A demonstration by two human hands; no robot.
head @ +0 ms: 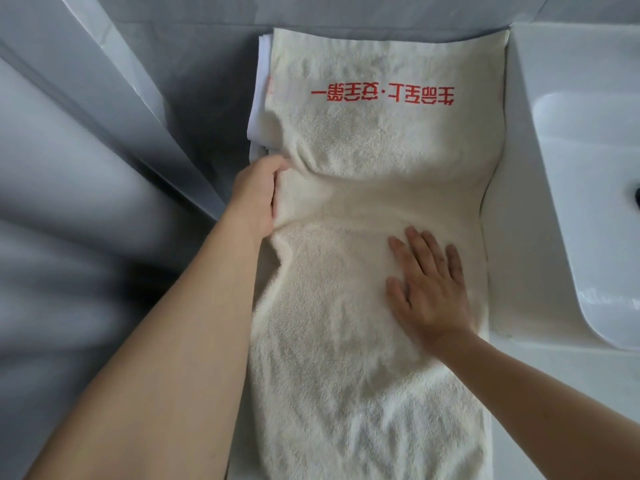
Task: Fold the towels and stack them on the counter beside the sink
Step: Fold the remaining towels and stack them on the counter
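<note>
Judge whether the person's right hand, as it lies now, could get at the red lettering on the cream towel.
Probably yes. The right hand rests flat on the cream towel, and only bare towel lies between it and the red lettering farther up. The left hand grips the towel's left edge, off that path.

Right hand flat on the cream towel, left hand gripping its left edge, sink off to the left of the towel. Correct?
Not quite: the sink lies to the right of the cream towel, not the left, as the head view shows. The rest holds: the right hand lies flat on the towel, and the left hand grips its left edge.
</note>
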